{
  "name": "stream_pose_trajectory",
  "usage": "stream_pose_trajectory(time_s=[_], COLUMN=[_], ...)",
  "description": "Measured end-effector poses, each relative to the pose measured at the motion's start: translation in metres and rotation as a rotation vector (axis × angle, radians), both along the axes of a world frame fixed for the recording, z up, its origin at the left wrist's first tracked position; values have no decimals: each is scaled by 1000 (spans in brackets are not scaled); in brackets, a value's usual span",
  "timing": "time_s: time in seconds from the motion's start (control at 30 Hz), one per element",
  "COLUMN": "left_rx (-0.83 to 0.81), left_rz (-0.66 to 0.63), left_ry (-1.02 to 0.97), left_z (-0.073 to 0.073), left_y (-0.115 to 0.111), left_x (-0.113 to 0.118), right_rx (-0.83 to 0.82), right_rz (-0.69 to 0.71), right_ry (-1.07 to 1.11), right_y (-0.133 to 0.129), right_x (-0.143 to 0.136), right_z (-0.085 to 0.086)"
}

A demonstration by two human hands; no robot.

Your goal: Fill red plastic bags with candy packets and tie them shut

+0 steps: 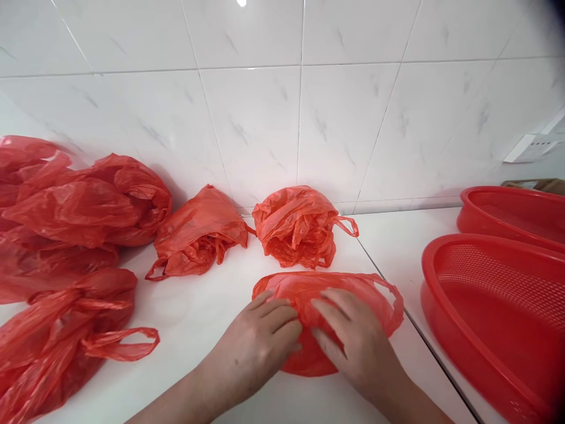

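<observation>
A thin red plastic bag [309, 365] lies spread on the white tabletop in front of me, its handle loop sticking out at the right. My left hand [265, 335] rests on the bag's left part with bent fingers; whether it pinches the plastic is hidden. Over the right part is my right hand [348, 335], its fingers apart and touching the bag. Just behind the spread bag sits a crumpled red bag [298, 227], and left of that another crumpled red bag [200, 227].
Several bunched red bags [88, 206] fill the left side, one with a loop handle near the front. Two red perforated baskets [445, 294] stand at the right, past a seam in the surface. Behind is a tiled wall [344, 118] with a socket [529, 148].
</observation>
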State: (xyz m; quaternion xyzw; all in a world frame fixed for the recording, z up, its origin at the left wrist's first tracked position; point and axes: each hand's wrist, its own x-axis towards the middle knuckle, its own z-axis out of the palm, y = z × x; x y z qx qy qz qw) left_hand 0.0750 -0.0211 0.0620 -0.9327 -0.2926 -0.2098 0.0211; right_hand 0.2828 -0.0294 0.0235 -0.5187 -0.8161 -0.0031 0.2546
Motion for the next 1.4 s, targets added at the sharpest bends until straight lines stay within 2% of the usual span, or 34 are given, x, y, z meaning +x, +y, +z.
stream_pose_trajectory(time_s=[0.07,0.13,0.23,0.33,0.53,0.63,0.77,0.87,1.0,1.1,1.2,1.3,1.4], left_rx=[-108,-234,-309,-268,36,-23,-98,-104,-78,36,117,18,-117], left_rz=[99,188,259,266,151,94,223,350,427,366,146,-74,-113], left_ry=[105,216,293,266,-18,42,209,258,249,135,-13,33,158], left_z=[-4,-8,-10,-7,2,-1,-10,-18,-20,-18,-19,-27,-35], left_y=[4,8,12,12,4,5,16,25,27,18,5,-6,-11], left_x=[-1,-3,-7,-11,-7,-1,-2,-7,-13,-12,-3,10,20], right_rx=[-130,-251,-376,-416,-385,-281,-47,-120,-270,-341,-384,-373,-384], right_rz=[83,39,-10,18,93,111,-61,-209,-285,-323,-336,-333,-370], right_ry=[-56,-85,-22,24,6,56,88,107,152,191,221,237,248], right_y=[3,10,21,24,10,4,8,18,27,26,24,24,27], right_x=[-2,2,13,19,2,-3,5,16,23,22,19,20,24], right_z=[-3,-7,-12,-16,-13,-6,-5,-12,-20,-21,-20,-21,-23])
